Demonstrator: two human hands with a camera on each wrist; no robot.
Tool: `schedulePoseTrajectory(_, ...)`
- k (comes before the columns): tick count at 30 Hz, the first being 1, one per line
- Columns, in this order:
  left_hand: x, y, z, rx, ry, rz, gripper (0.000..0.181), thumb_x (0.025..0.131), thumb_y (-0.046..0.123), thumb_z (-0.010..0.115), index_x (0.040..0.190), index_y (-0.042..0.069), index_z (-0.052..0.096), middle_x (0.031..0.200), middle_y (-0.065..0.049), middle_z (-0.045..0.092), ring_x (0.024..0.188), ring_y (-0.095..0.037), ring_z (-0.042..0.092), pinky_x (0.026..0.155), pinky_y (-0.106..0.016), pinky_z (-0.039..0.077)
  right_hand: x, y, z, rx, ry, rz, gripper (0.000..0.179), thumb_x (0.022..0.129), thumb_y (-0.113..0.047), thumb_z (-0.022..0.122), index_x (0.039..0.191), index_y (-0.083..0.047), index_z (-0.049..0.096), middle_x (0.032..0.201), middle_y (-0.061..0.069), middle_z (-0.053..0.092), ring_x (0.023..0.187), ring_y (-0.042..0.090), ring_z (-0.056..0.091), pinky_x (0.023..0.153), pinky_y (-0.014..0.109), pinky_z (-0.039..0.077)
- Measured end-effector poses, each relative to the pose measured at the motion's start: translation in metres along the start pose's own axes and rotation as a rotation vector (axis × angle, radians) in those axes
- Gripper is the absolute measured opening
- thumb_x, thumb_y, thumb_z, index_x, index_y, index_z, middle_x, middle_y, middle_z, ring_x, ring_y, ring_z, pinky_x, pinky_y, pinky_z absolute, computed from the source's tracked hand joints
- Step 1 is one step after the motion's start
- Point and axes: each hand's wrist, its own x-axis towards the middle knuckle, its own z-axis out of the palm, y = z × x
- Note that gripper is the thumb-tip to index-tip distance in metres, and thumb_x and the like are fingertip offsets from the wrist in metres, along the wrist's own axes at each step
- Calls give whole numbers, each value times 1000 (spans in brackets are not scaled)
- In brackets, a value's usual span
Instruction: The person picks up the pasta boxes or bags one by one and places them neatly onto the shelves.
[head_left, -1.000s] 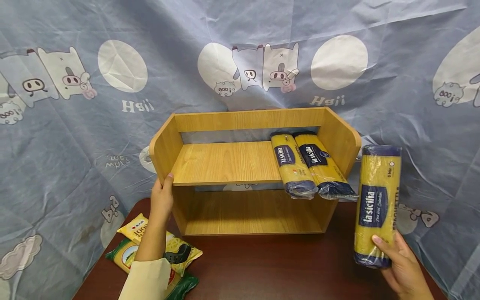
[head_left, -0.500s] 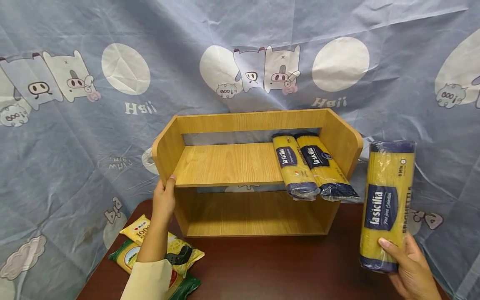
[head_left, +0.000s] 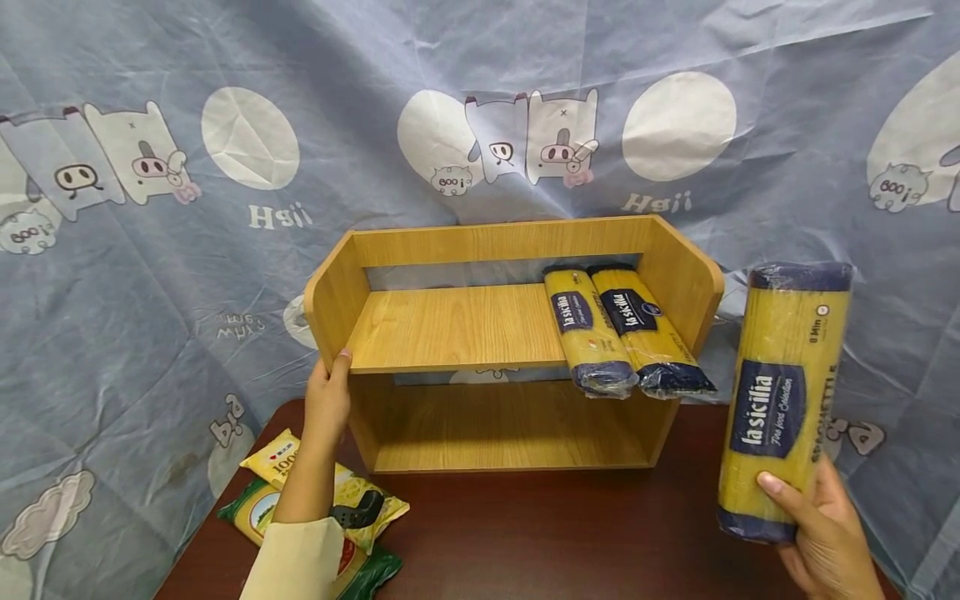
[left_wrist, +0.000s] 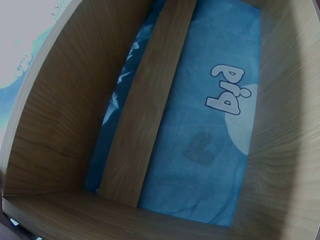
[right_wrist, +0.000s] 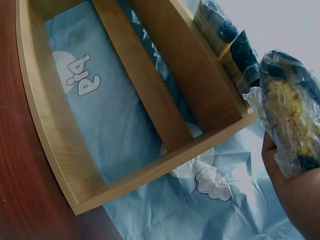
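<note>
A two-tier wooden shelf [head_left: 450,329] stands on the dark red table. My left hand [head_left: 328,404] grips its left side panel by the upper board, with the thumb over the board's front corner. Off the shelf's right side, my right hand [head_left: 828,529] holds a yellow and navy pack of spaghetti [head_left: 768,408] near its lower end, raised and leaning slightly right. Two similar spaghetti packs, a left one [head_left: 588,333] and a right one [head_left: 648,333], lie side by side at the upper board's right end, overhanging its front. In the right wrist view, the held pack's clear-wrapped end [right_wrist: 292,115] faces the camera.
At the table's left, a yellow bag [head_left: 378,492] lies over a green-ended bag [head_left: 378,571], both partly behind my left forearm. The lower tier [head_left: 510,425] has an open front. A blue-grey printed cloth [head_left: 480,50] hangs behind and at both sides.
My right hand has carried the spaghetti pack to the right and a little up, tilting it slightly more. The left hand keeps its hold on the shelf. The head view shifted slightly.
</note>
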Motion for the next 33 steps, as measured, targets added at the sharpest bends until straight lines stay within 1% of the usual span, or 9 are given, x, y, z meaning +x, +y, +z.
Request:
schedulePoseTrajectory(8, 1, 0, 0, -7, -7, -8, 57, 105, 49, 45, 150, 13, 46, 144, -18, 53, 132, -30, 48, 117, -45, 34, 2, 2, 13, 6, -54, -37, 66, 97, 23, 25, 155, -7, 32, 129, 13, 67, 101, 26, 73, 75, 37, 62)
schedulePoseTrajectory(12, 0, 1, 0, 4, 0, -10, 59, 104, 51, 44, 150, 13, 46, 143, -18, 53, 132, -30, 48, 116, -46, 33, 3, 5, 18, 11, -74, -34, 65, 98, 22, 25, 156, -7, 31, 128, 13, 67, 102, 26, 73, 75, 37, 62)
schedulePoseTrajectory(15, 0, 2, 0, -4, 7, -12, 59, 104, 50, 44, 149, 12, 47, 142, -18, 53, 130, -30, 48, 115, -45, 34, 2, 7, 23, 1, -70, -31, 62, 99, 20, 26, 154, -8, 33, 127, 11, 68, 101, 24, 73, 75, 36, 62)
schedulePoseTrajectory(19, 0, 2, 2, -18, 0, -13, 58, 104, 49, 44, 148, 11, 47, 140, -18, 54, 127, -28, 49, 114, -43, 34, 3, 9, 29, 13, -73, -30, 58, 100, 18, 26, 151, -7, 38, 126, 9, 70, 102, 22, 75, 75, 35, 63)
schedulePoseTrajectory(26, 0, 1, 3, -15, -6, -6, 57, 105, 49, 44, 148, 12, 47, 140, -18, 54, 128, -29, 49, 114, -44, 35, 6, 21, 41, 31, -61, -30, 54, 100, 15, 30, 149, -6, 40, 122, 11, 70, 97, 23, 74, 72, 33, 62)
schedulePoseTrajectory(33, 1, 1, 1, -14, 0, -18, 58, 104, 50, 45, 148, 12, 47, 138, -19, 55, 124, -28, 51, 113, -44, 37, 9, 31, 58, -45, -31, 10, 52, 101, 13, 32, 148, -9, 41, 119, 7, 70, 93, 20, 74, 69, 32, 61)
